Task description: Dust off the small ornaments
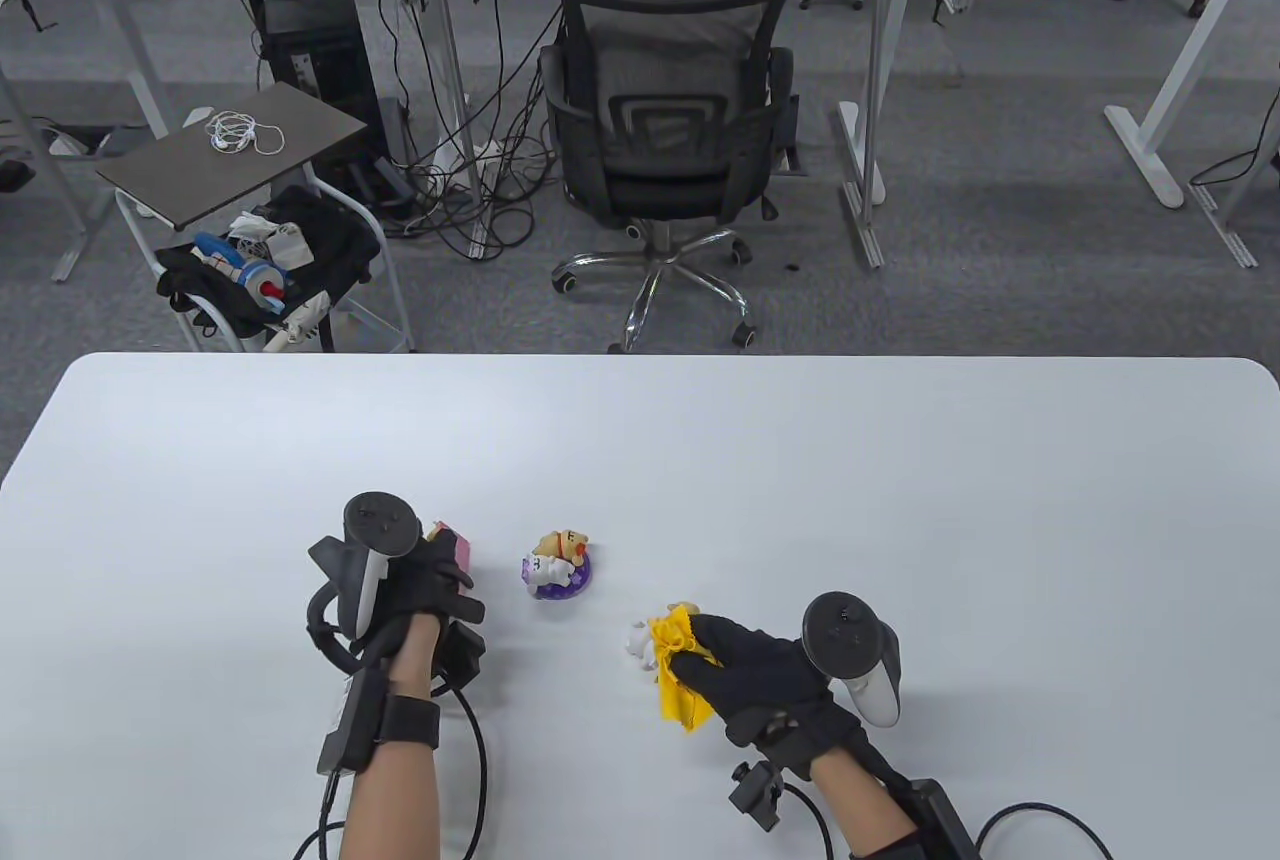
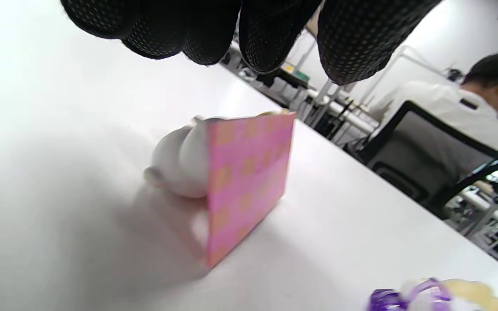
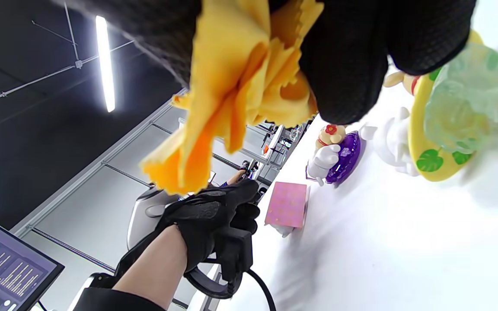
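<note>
Three small ornaments stand on the white table (image 1: 900,500). My right hand (image 1: 715,650) grips a crumpled yellow cloth (image 1: 678,675) and holds it against a yellow-and-white ornament (image 1: 637,639), which it mostly covers. In the right wrist view the cloth (image 3: 231,90) bunches between my fingers just above that ornament (image 3: 443,129). A purple-based ornament (image 1: 557,566) stands untouched in the middle. My left hand (image 1: 440,580) hovers over a pink checkered ornament (image 1: 455,542) with loosely curled fingers (image 2: 270,39) that hold nothing. The pink ornament (image 2: 244,181) has a white figure beside it.
A person sits in a black office chair (image 1: 670,130) beyond the table's far edge. A small cart (image 1: 240,150) with a bag of items stands at the back left. Glove cables trail off the near edge.
</note>
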A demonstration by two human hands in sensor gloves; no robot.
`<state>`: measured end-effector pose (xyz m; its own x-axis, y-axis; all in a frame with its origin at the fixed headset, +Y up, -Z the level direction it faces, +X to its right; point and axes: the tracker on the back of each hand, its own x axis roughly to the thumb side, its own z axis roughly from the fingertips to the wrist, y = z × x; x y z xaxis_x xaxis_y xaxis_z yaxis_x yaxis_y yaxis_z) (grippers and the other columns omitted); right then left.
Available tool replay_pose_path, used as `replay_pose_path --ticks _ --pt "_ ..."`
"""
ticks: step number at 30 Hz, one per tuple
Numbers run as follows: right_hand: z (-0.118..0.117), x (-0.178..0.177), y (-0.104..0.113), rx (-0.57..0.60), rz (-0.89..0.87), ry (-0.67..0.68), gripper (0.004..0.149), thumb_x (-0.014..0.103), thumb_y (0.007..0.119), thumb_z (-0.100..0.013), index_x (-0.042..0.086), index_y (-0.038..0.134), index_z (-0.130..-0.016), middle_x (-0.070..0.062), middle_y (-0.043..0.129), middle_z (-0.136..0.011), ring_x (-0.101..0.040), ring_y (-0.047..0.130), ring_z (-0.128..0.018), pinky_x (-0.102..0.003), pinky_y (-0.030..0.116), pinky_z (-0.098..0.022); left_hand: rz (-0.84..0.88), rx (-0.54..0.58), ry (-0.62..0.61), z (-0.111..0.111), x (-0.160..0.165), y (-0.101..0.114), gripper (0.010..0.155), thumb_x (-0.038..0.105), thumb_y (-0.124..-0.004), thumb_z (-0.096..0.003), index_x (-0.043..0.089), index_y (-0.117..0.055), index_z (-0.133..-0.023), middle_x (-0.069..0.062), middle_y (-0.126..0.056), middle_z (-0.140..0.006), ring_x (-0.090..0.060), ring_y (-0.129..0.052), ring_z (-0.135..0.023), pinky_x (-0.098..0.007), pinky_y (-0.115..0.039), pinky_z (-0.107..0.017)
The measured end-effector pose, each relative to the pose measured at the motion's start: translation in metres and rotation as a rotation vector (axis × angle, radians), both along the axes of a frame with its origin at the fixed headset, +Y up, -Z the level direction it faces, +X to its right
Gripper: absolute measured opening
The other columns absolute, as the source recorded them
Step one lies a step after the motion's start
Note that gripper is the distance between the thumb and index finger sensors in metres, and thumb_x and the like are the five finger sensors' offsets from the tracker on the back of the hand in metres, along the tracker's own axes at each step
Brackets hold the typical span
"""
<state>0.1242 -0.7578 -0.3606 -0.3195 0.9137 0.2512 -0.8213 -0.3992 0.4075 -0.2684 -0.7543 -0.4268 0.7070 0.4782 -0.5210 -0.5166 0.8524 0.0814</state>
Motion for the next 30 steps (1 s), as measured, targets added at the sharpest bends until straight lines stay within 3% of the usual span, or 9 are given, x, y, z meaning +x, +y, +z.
replay_pose_path --ticks 4,19,25,30 --pt "0.000 0.000 -0.001 -0.006 0.008 0.001 0.047 0.033 0.081 -0.051 0.012 0.078 -0.094 -0.023 0.078 -0.094 -0.038 0.094 -0.070 -0.058 0.075 -0.056 -0.037 -0.044 -0.001 -0.005 -0.001 -0.011 0.059 0.047 -0.081 -0.0495 0.018 -0.066 -0.098 -0.021 -0.063 -0.106 -0.044 -0.068 -0.088 -0.054 -0.067 -0.062" --pt "0.000 -0.002 -0.003 -0.018 0.028 0.007 0.047 0.033 0.081 -0.051 0.012 0.078 -0.094 -0.023 0.078 -0.094 -0.038 0.094 -0.070 -0.058 0.075 -0.056 -0.029 -0.020 -0.021 -0.014 0.006 -0.028 0.043 0.040 -0.076 -0.0510 0.020 -0.072 -0.088 -0.018 -0.064 -0.105 -0.042 -0.071 -0.088 -0.054 -0.068 -0.061" --pt "-0.001 -0.002 -0.004 -0.027 0.008 0.011 0.047 0.033 0.082 -0.051 0.012 0.078 -0.094 -0.023 0.079 -0.094 -0.038 0.094 -0.070 -0.058 0.075 -0.056 0.025 0.033 -0.016 -0.007 0.005 -0.023 0.043 0.036 -0.074 -0.0499 0.013 -0.074 -0.086 -0.020 -0.061 -0.107 -0.043 -0.068 -0.090 -0.054 -0.068 -0.062" --pt "0.000 -0.010 -0.008 -0.044 0.006 0.040 0.047 0.033 0.082 -0.051 0.013 0.079 -0.094 -0.023 0.078 -0.095 -0.038 0.093 -0.072 -0.058 0.075 -0.056 0.186 0.139 -0.067 0.003 0.018 -0.004 0.044 0.037 -0.071 -0.0503 0.013 -0.071 -0.087 -0.023 -0.059 -0.106 -0.047 -0.073 -0.090 -0.057 -0.071 -0.061"
